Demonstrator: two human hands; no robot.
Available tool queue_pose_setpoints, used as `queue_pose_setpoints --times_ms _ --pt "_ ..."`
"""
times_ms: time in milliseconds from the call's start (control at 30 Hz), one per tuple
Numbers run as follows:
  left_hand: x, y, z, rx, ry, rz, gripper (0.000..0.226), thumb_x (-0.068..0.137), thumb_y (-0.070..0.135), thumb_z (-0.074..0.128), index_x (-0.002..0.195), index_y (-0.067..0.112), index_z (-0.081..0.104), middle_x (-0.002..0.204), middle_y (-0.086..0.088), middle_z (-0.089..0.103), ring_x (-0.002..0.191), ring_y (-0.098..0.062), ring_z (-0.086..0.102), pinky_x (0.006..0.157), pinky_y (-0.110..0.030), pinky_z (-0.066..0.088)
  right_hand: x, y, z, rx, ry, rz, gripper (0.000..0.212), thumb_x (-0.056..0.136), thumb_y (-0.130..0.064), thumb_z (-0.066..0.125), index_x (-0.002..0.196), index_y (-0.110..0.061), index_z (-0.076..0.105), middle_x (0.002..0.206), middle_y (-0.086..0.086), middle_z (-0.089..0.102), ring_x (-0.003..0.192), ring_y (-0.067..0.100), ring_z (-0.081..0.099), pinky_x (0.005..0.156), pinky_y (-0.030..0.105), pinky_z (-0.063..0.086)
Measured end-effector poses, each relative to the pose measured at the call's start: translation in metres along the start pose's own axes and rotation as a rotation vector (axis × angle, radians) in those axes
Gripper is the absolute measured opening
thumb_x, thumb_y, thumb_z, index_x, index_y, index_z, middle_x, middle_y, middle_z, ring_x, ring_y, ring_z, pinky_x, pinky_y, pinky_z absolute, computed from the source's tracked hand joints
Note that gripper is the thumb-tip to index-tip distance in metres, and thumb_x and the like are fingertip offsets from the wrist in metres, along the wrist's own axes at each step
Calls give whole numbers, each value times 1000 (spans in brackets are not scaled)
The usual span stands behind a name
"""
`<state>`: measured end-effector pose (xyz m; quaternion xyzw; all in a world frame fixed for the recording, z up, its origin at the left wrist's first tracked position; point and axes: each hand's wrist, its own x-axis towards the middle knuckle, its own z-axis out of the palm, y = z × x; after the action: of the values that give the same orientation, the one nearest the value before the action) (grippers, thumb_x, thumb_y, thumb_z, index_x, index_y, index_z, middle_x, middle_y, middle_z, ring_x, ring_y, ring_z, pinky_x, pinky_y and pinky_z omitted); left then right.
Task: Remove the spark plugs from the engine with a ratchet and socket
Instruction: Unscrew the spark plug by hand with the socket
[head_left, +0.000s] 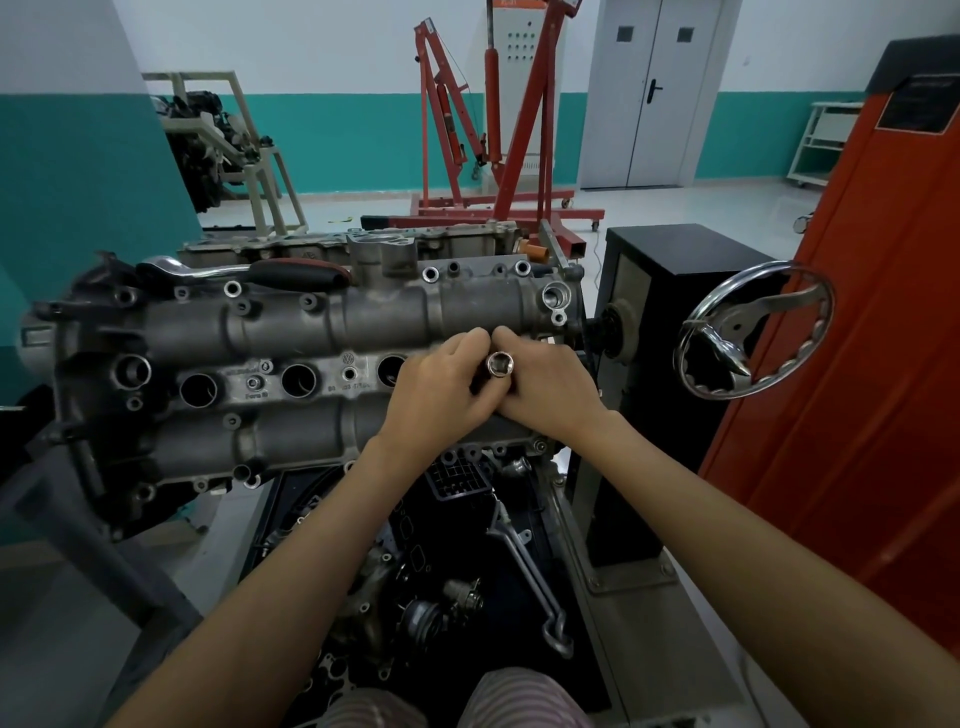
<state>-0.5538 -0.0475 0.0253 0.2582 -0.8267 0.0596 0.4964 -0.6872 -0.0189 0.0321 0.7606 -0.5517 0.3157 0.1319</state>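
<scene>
The grey engine head (291, 332) lies across an engine stand, with a row of round spark plug wells (298, 379) along its middle. Both my hands meet over the right end of that row. A shiny socket (500, 365) stands between them with its open end facing up. My left hand (441, 387) grips it from the left and my right hand (545, 384) curls round it from the right. The ratchet (249, 273), with a black and red handle, lies on the far top edge of the head, away from both hands. No spark plug is visible.
A chrome handwheel (753, 332) and a black stand box (670, 332) sit right of the engine. An orange cabinet (857, 364) stands at far right. Below the head, a tray holds a bent wrench (530, 566) and loose parts. A red engine hoist (493, 130) stands behind.
</scene>
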Motion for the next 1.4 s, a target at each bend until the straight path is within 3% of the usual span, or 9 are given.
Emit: queue_pose_setpoints --times_ms 233,400,600,700,800,933,1067,1233,1400 --pt "0 -2 -1 3 -4 27 38 83 31 60 64 21 28 53 9 29 42 -12 31 44 -22 26 2 6 4 -31 -47 13 30 86 -35 49 91 -11 67 84 5 69 78 23 61 63 35 43" --pt "1 2 -2 -11 18 25 28 83 27 54 66 14 36 61 10 33 48 -10 30 42 -22 27 1 2 1 -38 -47 2 22 85 -24 54 90 -2 55 80 12 63 72 30 59 61 41 44" --pt "0 1 -1 26 7 28 30 86 24 55 64 6 46 54 -5 48 43 -22 44 38 -29 37 1 0 0 8 -28 27 21 81 -27 55 80 -11 42 67 8 59 61 31 57 52 32 36" --pt "0 -1 0 21 4 6 35 86 26 58 60 5 47 51 -6 49 42 -22 46 39 -33 41 1 1 1 -35 -27 44 45 76 -49 33 79 -10 54 69 7 64 64 27 59 53 30 35" --pt "1 -1 -1 -6 7 -12 40 86 29 57 58 5 46 48 -6 48 42 -22 46 40 -32 40 1 1 2 -23 -29 34 61 73 -51 20 79 -11 66 73 7 67 68 25 61 54 28 31" --pt "0 -1 0 5 21 30 35 85 27 56 58 7 43 50 -4 46 41 -21 43 39 -27 35 2 5 3 -68 -47 2 42 83 -38 35 88 -7 63 78 10 67 73 28 61 58 33 38" --pt "0 2 -2 -19 10 26 27 82 26 52 65 8 41 59 -3 42 46 -18 38 41 -26 30 2 3 1 -38 -24 12 17 80 -17 59 80 -2 52 64 13 58 56 34 55 50 28 26" --pt "0 1 0 8 2 26 27 83 23 55 64 8 43 57 -5 45 44 -23 43 40 -27 34 0 1 1 -3 1 8 28 79 -36 47 79 -9 43 57 3 52 46 24 47 47 26 27" --pt "0 -2 1 -9 9 16 38 84 28 60 58 14 36 49 -2 40 42 -17 34 45 -23 28 1 5 3 -80 -15 24 41 82 -41 39 89 -10 65 77 7 67 73 25 61 59 34 41"
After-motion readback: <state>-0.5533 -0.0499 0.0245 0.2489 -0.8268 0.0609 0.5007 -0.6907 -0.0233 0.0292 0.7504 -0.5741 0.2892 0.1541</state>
